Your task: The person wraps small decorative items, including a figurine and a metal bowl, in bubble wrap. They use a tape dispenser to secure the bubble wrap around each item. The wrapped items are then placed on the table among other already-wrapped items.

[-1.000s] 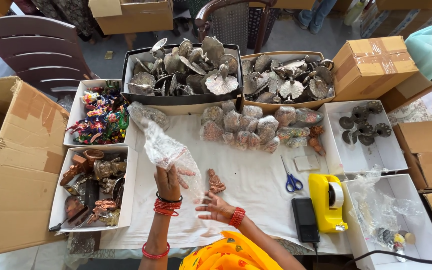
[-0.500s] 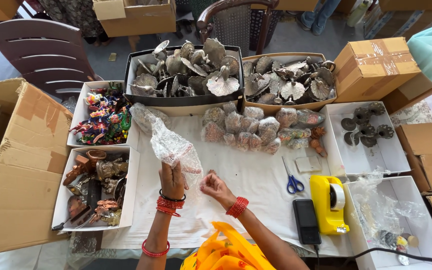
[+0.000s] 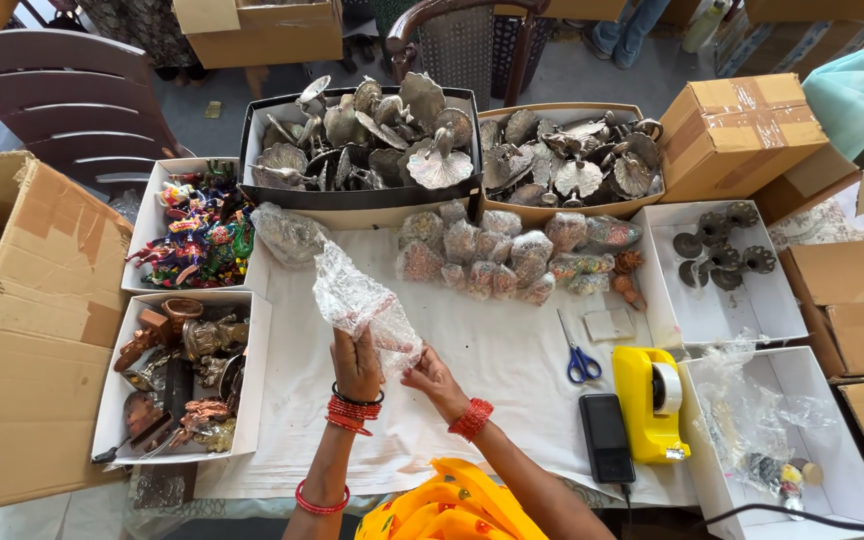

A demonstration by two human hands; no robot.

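Head view: left hand (image 3: 356,362) fingers grasp a bubble-wrap sheet (image 3: 357,300) above the counter (image 3: 512,350); right hand (image 3: 430,376) fingers pinch its lower edge.

A crumpled sheet of clear bubble wrap (image 3: 357,300) is held upright above the white cloth, rising to a loose point at its top. Its lower end is bunched around something small that cannot be made out, pinched between the left hand (image 3: 357,362) and the right hand (image 3: 432,375).

Red bangles ring both wrists, with one black band on the left. Another red bangle (image 3: 321,497) sits near the left elbow. The garment (image 3: 447,505) is yellow and orange.
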